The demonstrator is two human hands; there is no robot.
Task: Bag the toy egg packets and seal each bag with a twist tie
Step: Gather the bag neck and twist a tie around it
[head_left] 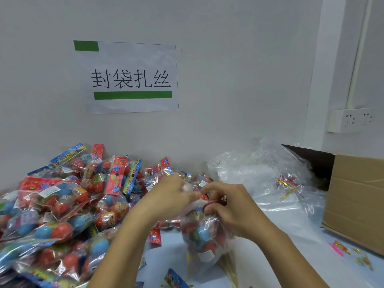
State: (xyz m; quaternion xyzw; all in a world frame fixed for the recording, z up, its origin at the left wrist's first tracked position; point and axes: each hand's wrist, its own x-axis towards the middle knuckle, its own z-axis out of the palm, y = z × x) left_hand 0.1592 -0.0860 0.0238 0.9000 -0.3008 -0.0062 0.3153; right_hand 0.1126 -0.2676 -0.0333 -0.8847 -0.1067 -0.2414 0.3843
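1. Left hand [173, 196] and right hand [230, 206] both pinch the gathered neck of a clear bag [204, 235] of toy eggs, upright on the table [280, 235].
2. Packet pile [62, 200] crowds the left.
3. Loose empty bags [255, 173] with gold twist ties [287, 187] sit right; cardboard box [357, 200] beyond.
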